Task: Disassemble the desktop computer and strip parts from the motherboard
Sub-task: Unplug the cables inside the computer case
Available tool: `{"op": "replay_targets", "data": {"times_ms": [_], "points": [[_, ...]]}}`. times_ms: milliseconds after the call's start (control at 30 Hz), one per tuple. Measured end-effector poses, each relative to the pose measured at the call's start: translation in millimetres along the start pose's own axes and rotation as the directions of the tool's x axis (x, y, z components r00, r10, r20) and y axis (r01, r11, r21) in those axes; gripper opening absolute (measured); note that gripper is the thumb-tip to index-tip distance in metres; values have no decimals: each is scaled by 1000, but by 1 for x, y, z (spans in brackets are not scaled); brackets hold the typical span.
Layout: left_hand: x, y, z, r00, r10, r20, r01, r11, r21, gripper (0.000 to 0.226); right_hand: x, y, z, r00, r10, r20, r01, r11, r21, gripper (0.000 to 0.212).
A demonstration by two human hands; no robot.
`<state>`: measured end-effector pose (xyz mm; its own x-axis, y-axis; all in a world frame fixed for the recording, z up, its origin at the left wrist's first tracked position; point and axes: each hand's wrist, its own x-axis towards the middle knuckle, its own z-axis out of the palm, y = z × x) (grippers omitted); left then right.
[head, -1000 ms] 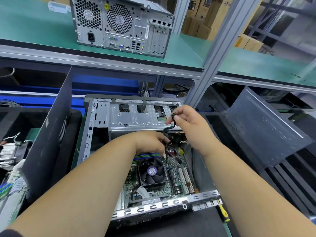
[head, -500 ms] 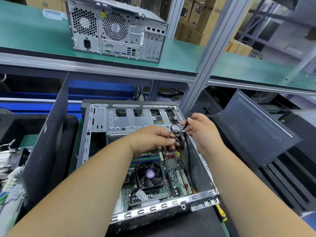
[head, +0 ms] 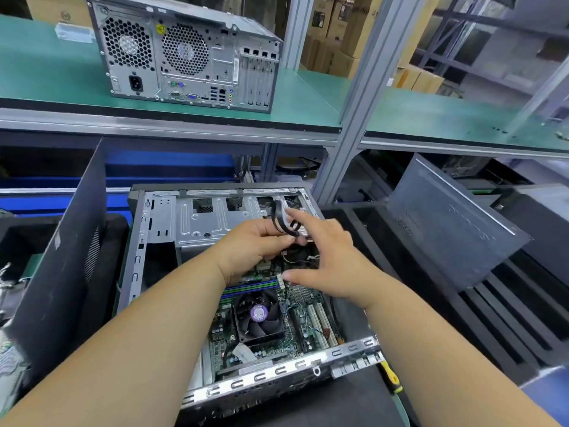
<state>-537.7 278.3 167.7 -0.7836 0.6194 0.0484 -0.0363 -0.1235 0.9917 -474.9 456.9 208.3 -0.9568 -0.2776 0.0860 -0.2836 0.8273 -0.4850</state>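
the open computer case lies on its side, its interior facing up. inside it sits the green motherboard, and on that board a black cooler fan with a purple sticker at its hub; blue and green memory sticks lie just beyond the fan, white expansion slots to the fan's right. at the case's far end is a bare metal drive cage.

above the case's middle, the left hand pinches a looped black cable between thumb and fingers — the loop stands up over the drive cage. the right hand is spread wide beside it, fingers apart, holding nothing.

a dark side panel leans upright at the case's left. on the green shelf behind the case stands a second, closed tower, rear ports showing. a yellow-handled tool lies by the case's near right corner.
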Motion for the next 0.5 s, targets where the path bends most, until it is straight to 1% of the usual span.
{"op": "replay_targets", "data": {"times_ms": [67,167,200,267,300,333,400,500], "points": [[2,-5,0,999,-27,-39,27,1000,-15,18,5,6,9,998,14,-69,-15,1000,-6,88],[4,-7,1,991,-10,-135,8,1000,-21,12,10,15,14,990,37,-133,-27,997,77,71],[4,-6,1,989,0,-146,-8,998,-55,12,12,18,14,987,54,-149,-37,993,115,66],[2,-5,-2,986,10,-169,-35,989,-146,22,14,26,9,974,92,-209,-42,971,234,58],[2,-5,-4,981,5,-192,-35,987,-155,25,15,31,5,961,112,-251,-31,951,307,54],[1,-5,-5,975,-7,-220,-23,991,-133,24,16,37,-2,946,134,-294,-15,927,375,51],[1,-7,-4,966,-33,-255,31,999,-14,16,19,52,-18,912,196,-360,4,874,486,48],[3,-14,-1,968,-68,-240,117,974,193,10,25,87,-38,864,323,-386,-51,819,571,52]]}}
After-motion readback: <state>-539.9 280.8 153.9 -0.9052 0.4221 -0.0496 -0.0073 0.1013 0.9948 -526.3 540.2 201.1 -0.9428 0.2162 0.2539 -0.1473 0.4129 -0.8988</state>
